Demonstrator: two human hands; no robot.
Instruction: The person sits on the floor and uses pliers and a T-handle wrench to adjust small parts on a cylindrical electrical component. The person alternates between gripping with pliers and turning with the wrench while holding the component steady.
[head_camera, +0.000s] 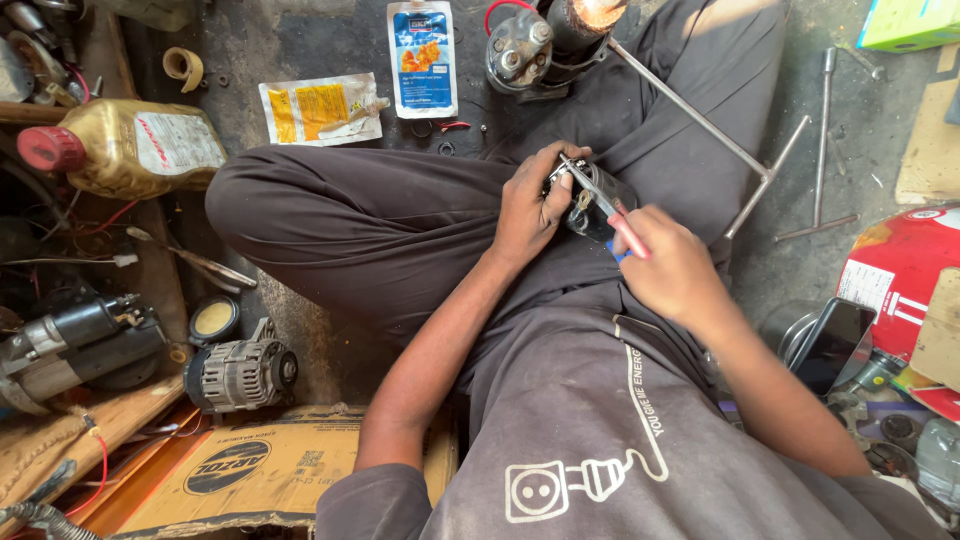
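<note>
Hands working over lap: left hand (530, 205) gripping small dark motor part (597, 200), fingers curled round it, holding it against knee. Right hand (672, 265) pinching red-handled pliers (605, 205), fingers pressed together, tip biting into part's top. Work looking mid-way: part not yet opened; alternator (242, 374) lying untouched by cardboard (250, 470).

Grimy concrete floor (300, 50), daylight, cluttered cardboard (260, 470)

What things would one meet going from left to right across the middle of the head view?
Oil bottle → yellow sachet → left hand → small dark motor part → right hand holding pliers → long metal wrench → red container.
</note>
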